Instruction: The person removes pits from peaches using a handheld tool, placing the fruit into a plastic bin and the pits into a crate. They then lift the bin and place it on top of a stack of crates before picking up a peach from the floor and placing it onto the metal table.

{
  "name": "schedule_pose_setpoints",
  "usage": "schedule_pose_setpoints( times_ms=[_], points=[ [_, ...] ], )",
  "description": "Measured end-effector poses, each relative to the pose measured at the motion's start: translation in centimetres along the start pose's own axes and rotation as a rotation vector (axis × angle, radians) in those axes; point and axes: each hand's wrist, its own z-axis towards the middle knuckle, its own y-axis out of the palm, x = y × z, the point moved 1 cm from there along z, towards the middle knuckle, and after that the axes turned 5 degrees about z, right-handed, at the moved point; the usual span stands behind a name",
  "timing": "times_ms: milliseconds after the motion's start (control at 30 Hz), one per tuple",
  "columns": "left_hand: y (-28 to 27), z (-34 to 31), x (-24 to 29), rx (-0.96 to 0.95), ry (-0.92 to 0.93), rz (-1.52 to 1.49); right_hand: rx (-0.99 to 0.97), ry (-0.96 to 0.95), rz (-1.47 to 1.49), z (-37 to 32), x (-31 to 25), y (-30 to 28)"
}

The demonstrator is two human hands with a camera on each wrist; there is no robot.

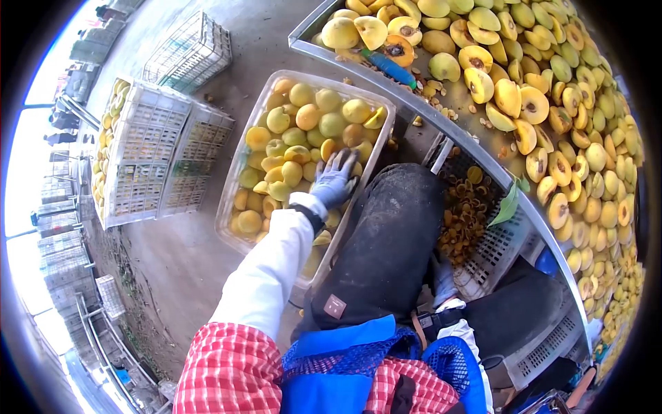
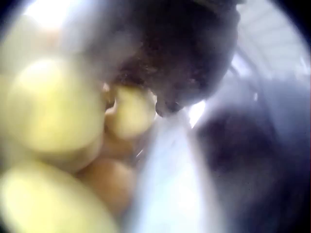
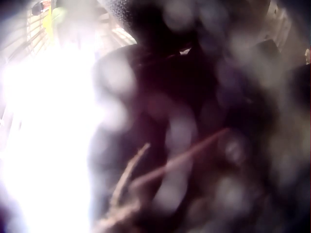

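Observation:
My left hand (image 1: 334, 181), in a grey glove, lies with its fingers spread over the yellow peaches (image 1: 296, 153) near the right side of a pale plastic crate (image 1: 238, 162). In the left wrist view, the dark glove (image 2: 170, 53) hangs blurred over a peach (image 2: 129, 111) beside the crate's rim (image 2: 170, 179). Down between the legs is my right hand (image 1: 445, 279), gloved and partly hidden behind the dark trouser leg (image 1: 386, 234). Its fingers are mostly covered, and the right wrist view is too blurred; I cannot tell what it holds.
A metal-edged table (image 1: 441, 114) on the right bears halved peaches (image 1: 507, 96) and a blue-handled tool (image 1: 389, 67). Under it, a grey crate (image 1: 500, 252) holds pits and scraps (image 1: 463, 221). Stacked white crates (image 1: 148, 152) stand left on the concrete floor (image 1: 162, 259).

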Motion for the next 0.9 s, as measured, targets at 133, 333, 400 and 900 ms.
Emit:
schedule_pose_setpoints(
  times_ms=[133,333,400,900],
  points=[
    [-5.6,-5.3,-1.4,0.342,0.145,-0.131,0.006,0.032,0.035,0.1,1.4,-0.7],
    [-5.1,-18.4,-5.7,0.539,-0.388,-0.104,-0.003,0.112,0.048,-1.9,-3.5,0.8],
    [-2.5,-21.7,-5.1,0.385,-0.261,0.071,-0.002,0.131,0.063,-2.1,-3.9,1.0],
    [-8.0,-16.5,-2.4,0.378,-0.336,-0.209,0.022,0.056,0.01,-1.1,-1.2,0.1]
  ],
)
